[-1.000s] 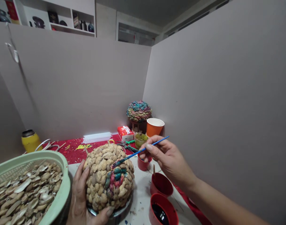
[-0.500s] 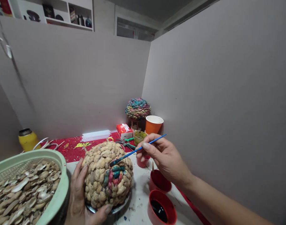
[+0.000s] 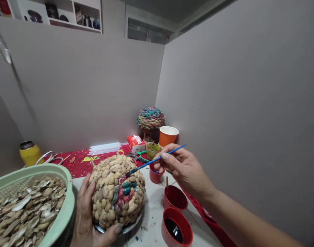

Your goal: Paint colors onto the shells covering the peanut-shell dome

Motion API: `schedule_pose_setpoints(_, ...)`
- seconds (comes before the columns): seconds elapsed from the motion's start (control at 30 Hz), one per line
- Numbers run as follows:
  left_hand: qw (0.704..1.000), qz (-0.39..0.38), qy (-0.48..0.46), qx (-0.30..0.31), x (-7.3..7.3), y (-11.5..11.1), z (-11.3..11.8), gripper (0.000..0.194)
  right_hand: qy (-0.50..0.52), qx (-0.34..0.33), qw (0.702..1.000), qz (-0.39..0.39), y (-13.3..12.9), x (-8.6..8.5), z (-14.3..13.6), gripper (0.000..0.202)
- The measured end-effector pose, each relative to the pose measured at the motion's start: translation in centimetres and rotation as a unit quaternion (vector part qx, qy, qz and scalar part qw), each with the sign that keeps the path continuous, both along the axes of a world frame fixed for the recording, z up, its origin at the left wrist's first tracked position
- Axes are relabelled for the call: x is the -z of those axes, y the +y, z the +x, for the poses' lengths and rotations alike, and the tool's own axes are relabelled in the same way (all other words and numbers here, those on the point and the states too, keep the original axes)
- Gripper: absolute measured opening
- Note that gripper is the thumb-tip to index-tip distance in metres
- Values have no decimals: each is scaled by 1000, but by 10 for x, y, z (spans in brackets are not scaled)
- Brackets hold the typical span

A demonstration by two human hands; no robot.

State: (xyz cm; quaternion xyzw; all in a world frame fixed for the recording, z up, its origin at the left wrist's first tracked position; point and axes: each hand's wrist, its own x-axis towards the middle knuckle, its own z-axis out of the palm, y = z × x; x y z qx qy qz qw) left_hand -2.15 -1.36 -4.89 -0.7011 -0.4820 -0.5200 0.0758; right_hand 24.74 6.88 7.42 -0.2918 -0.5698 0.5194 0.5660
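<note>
From where I stand, the trick is in keeping the bristles light: the right hand (image 3: 184, 171) pinches a thin blue brush (image 3: 143, 165) between thumb and fingers, its dark tip down at a shell with a pinkish-purple tint, though I cannot tell whether it is pressing or just clear of it. I would lay the colour along each shell's curve, work the tip into the creases, and carry only a little on the hairs so it does not run into the blue-green and pink neighbours in the coloured patch (image 3: 126, 192). A small turn of the piece would probably serve better than a stretched wrist

The shell-covered dome (image 3: 105, 195) sits between the two hands, above a shiny metal rim (image 3: 132, 227) near the tabletop (image 3: 151, 209). The left hand (image 3: 86, 212) cups it, fingers against its left side and thumb along the lower front edge, so it ought to be steady. The right hand is up and to the right of it, apart from it, with only the brush bridging the gap. Below that wrist stand a red cup with a stick (image 3: 175, 197) and a nearer red cup of dark liquid (image 3: 185, 221), which the forearm could knock if it drops too low
</note>
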Motion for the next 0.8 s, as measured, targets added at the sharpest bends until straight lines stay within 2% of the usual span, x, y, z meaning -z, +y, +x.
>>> schedule_pose_setpoints(0.13, 1000, -5, -11, 6, -1, 0, 0, 99, -1, -20, 1000, -7, 5, 3, -2, 29)
schedule_pose_setpoints(0.37, 1000, -10, -14, 6, 1, -1, 0, 97, 14, 15, 1000, -21, 9, 3, 5, 32)
schedule_pose_setpoints(0.63, 1000, 1, 10, -7, 3, 2, -3, 98, -10, -37, 999, 12, -1, 2, -13, 28)
schedule_pose_setpoints(0.8, 1000, 8, 13, -3, 2, 2, -3, 100, -14, -29, 999, 14, 5, 6, -10, 26)
